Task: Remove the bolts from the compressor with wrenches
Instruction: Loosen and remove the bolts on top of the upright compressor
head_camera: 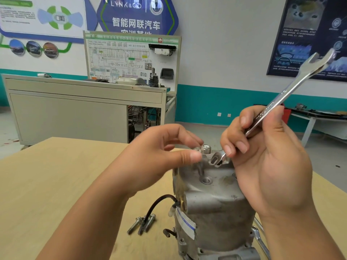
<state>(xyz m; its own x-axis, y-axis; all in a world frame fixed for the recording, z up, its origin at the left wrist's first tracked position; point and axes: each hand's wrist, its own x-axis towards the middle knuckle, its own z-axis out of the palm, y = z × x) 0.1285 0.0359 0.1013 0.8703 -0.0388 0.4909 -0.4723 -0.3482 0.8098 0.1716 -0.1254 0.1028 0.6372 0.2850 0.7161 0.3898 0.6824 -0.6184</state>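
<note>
The grey cast-metal compressor [212,212] stands on end on the light wooden table [56,184]. The work is at its top, where a short silver bolt [206,148] sticks up proud of the housing, by the look of it most of the way out. The right hand [268,166] is wrapped round the shank of a long silver double open-ended wrench [285,94], whose lower end sits just beside the bolt head rather than around it. The left hand [165,152] reaches in with thumb and forefinger drawn together right at the bolt, but that spot is blurred, so I cannot tell whether they have closed on it. Three loose silver bolts [141,225] lie together on the table near the compressor's base, and an empty bolt hole [205,180] shows on the top face, so I'd guess the job is well along. What worries me is how crowded that corner is: if the wrench swings in while the fingertips are there, they could get nipped against the head. A half-seated open end could also slip and round the bolt. Neither hand steadies the housing, so a hard pull might rock it, and a bolt let go carelessly could roll off.
</note>
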